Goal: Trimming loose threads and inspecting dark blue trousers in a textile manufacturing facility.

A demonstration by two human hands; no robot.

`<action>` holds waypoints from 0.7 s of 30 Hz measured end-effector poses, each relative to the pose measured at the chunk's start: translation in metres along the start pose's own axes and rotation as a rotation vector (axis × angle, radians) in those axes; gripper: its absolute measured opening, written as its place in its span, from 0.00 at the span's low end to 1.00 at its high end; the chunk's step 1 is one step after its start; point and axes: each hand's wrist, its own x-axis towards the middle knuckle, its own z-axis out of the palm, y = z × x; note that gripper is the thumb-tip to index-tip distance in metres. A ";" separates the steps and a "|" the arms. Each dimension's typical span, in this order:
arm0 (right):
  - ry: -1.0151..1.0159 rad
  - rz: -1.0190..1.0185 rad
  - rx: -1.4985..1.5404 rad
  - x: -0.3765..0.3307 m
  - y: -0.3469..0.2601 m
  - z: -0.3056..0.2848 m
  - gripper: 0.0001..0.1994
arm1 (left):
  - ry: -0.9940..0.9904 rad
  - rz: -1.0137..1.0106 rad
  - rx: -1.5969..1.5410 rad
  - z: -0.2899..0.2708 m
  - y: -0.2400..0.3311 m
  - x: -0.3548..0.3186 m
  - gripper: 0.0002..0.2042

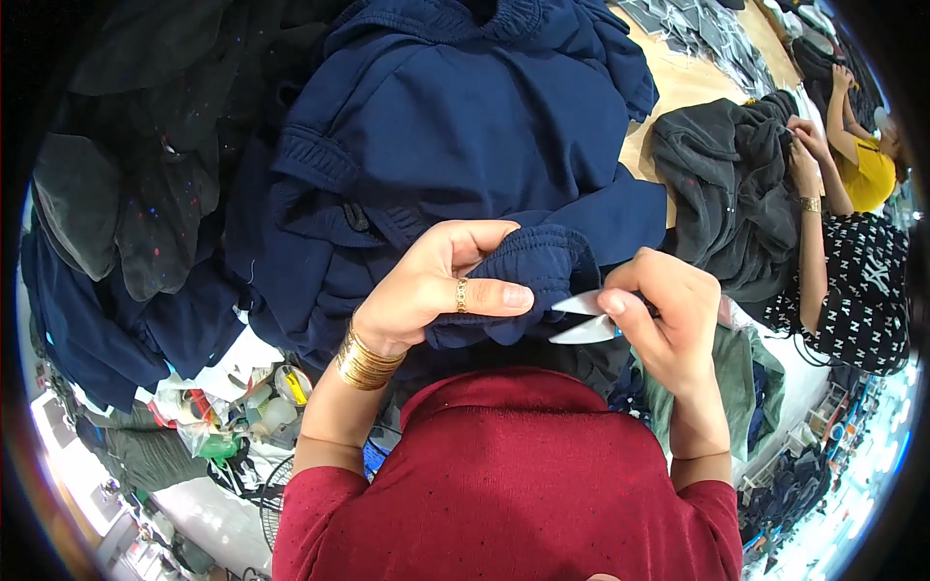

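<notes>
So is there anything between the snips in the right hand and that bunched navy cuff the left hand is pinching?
Nothing visible. The thread snips in the right hand point with blades apart straight at the navy cuff, which the left hand pinches. Only a small open gap separates the blade tips from the fabric.

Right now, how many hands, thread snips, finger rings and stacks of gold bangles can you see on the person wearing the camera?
Hands: 2, the left hand and the right hand
Thread snips: 1
Finger ring: 1
Stack of gold bangles: 1
Total: 5
</notes>
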 end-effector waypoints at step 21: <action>0.050 -0.182 -0.430 0.013 -0.017 0.000 0.16 | 0.014 0.003 -0.006 -0.004 -0.001 -0.001 0.17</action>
